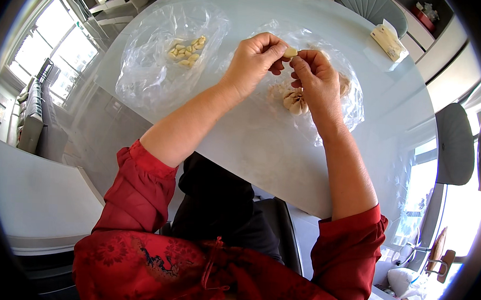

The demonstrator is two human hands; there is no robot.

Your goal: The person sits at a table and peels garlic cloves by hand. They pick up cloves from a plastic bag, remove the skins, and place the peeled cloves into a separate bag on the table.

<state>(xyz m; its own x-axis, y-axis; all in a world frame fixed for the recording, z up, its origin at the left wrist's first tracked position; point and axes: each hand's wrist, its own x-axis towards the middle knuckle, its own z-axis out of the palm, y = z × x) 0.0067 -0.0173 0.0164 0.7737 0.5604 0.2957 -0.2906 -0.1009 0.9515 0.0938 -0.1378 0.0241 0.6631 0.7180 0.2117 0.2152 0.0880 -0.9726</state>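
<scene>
Pale, glossy glass tops the counter, and over it two bare arms reach in from puffed red sleeves, crossing the near edge on their way. The hands meet above the counter's middle, raised over the far side of a clear plastic bag spread out on the right. From where I stand, a small yellowish garlic clove shows between them. The left hand has its fingers drawn narrow, thumb and forefinger pinching one end; the right hand has its fingers pinched narrow too, at the other end. Just under the right wrist, a garlic bulb with its cloves spread rests on that bag, partly hidden.

To the left, a second clear bag lies close to the near edge, with a loose pile of peeled cloves toward its far side. The left forearm passes between pile and bulb. Between the right-hand bag and the near edge runs a broad stretch of bare glass, with elbow room on it. A tissue pack sits by the far right edge, well apart from the hands.
</scene>
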